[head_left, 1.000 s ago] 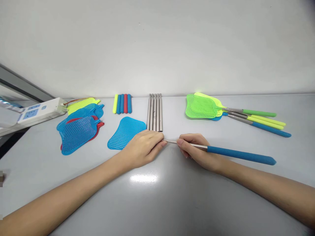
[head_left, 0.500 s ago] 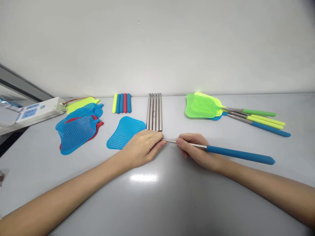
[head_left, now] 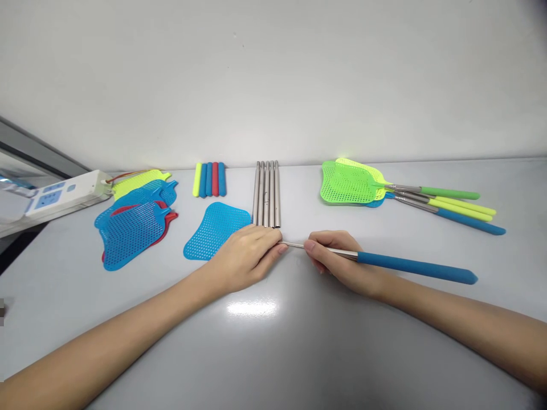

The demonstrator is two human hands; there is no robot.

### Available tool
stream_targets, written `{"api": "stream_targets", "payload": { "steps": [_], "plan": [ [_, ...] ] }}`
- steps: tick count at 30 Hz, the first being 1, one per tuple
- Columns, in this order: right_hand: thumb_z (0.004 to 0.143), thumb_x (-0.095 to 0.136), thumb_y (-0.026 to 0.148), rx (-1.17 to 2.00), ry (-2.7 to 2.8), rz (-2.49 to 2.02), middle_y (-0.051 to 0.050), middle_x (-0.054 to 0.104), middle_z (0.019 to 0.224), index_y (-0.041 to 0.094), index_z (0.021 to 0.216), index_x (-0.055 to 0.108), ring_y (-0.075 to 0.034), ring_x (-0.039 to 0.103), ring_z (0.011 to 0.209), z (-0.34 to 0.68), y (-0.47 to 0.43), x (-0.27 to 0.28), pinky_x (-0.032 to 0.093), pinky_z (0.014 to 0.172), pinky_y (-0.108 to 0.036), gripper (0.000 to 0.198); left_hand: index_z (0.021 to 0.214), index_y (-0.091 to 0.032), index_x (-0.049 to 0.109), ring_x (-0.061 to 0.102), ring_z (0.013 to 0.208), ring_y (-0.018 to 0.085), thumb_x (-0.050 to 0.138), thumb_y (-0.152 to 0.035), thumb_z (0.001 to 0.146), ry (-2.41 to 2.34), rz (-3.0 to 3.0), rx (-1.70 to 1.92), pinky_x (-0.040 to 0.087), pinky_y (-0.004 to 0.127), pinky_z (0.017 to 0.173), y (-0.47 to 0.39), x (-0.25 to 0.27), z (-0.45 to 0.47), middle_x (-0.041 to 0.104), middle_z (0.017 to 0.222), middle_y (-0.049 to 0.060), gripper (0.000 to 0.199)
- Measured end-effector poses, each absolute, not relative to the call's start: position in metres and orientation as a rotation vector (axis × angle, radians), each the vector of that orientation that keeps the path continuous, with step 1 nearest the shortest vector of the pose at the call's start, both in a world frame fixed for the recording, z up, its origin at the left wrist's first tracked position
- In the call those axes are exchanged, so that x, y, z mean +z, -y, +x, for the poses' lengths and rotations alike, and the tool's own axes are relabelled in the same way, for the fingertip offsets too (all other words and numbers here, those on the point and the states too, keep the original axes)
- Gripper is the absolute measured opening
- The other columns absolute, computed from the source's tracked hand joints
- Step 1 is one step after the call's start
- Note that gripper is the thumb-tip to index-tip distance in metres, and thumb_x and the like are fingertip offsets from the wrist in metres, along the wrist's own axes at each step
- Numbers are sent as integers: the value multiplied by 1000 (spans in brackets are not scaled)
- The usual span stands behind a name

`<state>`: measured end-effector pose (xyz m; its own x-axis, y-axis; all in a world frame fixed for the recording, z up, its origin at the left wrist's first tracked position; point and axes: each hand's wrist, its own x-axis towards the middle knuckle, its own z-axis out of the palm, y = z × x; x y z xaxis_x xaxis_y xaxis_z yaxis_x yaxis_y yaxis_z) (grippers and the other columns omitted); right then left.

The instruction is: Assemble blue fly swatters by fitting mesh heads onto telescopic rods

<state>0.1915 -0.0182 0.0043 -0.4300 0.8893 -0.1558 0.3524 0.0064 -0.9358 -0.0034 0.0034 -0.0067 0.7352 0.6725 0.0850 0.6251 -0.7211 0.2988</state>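
A blue perforated fly swatter head (head_left: 217, 228) lies flat on the table, its neck covered by my left hand (head_left: 245, 259). That hand is closed over the neck, and the thin end of a metal telescopic rod comes out from under its fingers. My right hand (head_left: 335, 259) pinches the rod (head_left: 294, 245) between thumb and fingers, just right of my left hand. From my right hand the rod's thicker part runs on into a blue foam handle (head_left: 416, 267), which points right. The joint between head and rod is hidden.
Loose swatter heads (head_left: 134, 233) overlap at the left beside a white power strip (head_left: 64, 193). Foam grips (head_left: 209, 180) and metal rods (head_left: 266, 196) stand in rows at the back. Complete fly swatters (head_left: 348, 183) lie stacked at the right. A wall (head_left: 273, 80) rises behind the table.
Both hands keep the same hold on the swatter head and rod. Only the camera view has shifted very slightly.
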Motion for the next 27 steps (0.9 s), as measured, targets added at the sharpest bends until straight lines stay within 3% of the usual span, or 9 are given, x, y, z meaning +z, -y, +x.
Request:
{"api": "stream_targets", "payload": {
  "steps": [27],
  "plan": [
    [83,38,31,1424,1815,-1263,5,34,48,16,51,39,-7,34,49,192,18,4,26,47,-21,35,73,-17,42,45,61,12,27,-29,88,-1018,2707,271,33,26,60,-3,-7,-4,48,65,-1,24]
  ]
}}
